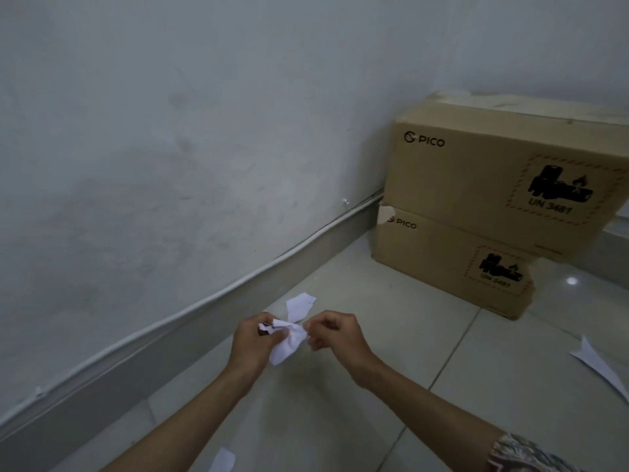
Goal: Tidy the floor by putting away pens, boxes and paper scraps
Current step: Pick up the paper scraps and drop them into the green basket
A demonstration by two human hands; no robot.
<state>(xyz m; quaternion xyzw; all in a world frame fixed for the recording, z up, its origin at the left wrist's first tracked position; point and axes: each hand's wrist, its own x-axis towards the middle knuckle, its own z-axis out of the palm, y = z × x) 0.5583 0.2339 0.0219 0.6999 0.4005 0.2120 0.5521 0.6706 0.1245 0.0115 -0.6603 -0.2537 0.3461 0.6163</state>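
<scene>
Tiled floor (459, 386); scattered paper scraps (599, 367); stacked boxes (476, 199)

A bare room corner, likely a storeroom or office back room; a plain grey wall (170, 131) at ten o'clock, a glossy tiled floor (442, 386) below, a cable (238, 284) along the skirting, two stacked shipping cartons (476, 206) at two o'clock.

Dim, flat greyish light, small glare spot on floor tile (572, 280), wide-angle edge bending
</scene>
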